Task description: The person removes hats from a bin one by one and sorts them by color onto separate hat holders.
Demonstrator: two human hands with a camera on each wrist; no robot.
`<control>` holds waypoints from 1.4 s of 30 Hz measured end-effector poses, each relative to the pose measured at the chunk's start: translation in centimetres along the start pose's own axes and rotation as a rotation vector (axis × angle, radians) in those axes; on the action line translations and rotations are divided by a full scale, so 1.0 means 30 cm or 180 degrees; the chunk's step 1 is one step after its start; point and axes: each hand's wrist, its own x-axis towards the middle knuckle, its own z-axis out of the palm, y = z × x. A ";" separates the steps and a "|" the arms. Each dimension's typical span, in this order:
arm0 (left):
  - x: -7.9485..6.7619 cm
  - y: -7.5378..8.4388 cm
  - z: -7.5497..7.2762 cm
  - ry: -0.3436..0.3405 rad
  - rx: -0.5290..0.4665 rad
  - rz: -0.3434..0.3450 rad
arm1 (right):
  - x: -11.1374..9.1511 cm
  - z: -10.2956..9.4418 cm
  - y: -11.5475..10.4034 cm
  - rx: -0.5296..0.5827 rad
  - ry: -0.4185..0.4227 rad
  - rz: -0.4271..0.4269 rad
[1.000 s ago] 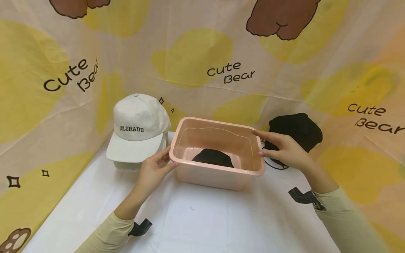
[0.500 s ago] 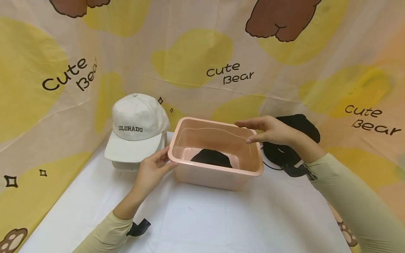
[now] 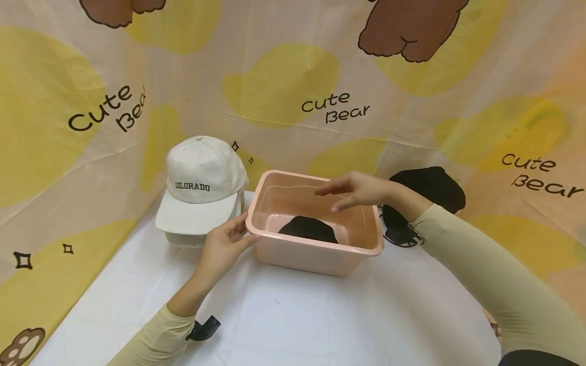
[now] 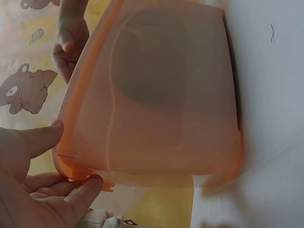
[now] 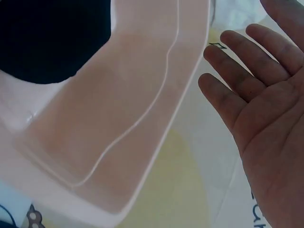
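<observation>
A pink plastic storage bin (image 3: 302, 256) stands on the white cloth, its top facing up. At its left end, my left hand (image 3: 224, 247) holds the rim corner between thumb and fingers; the left wrist view shows the same hand (image 4: 45, 175) close up. Inside the bin lies a rounded black cloth item (image 3: 309, 229), seemingly a cap, its front hidden by the near wall. My right hand (image 3: 350, 190) hovers over the bin's right half. In the right wrist view this hand (image 5: 270, 99) has its fingers spread and holds nothing.
To the bin's left a white cap (image 3: 201, 178) lettered COLORADO sits on a pale support. Behind the right forearm is a black cap (image 3: 430, 188), partly covered by the arm. A patterned cloth backdrop (image 3: 274, 81) rises behind the white tablecloth (image 3: 293, 320).
My right hand has let go of the bin's right rim and moved left over the bin. The left hand keeps its hold on the corner, and the bin has hardly moved.
</observation>
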 end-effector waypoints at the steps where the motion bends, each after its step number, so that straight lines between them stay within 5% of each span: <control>1: -0.001 0.001 0.000 0.0005 0.0004 -0.0002 | 0.010 0.005 0.001 0.0002 -0.0036 0.0007; 14: -0.003 0.002 0.000 0.0017 -0.0011 0.0040 | 0.117 0.073 0.044 0.0037 -0.0512 0.0099; 28: 0.000 0.002 0.000 -0.0004 -0.0114 0.0122 | 0.152 0.142 0.061 0.0387 -0.0973 0.0184; 42: -0.003 -0.006 0.000 0.0004 -0.0145 0.0100 | 0.164 0.170 0.071 0.0232 -0.1170 0.0238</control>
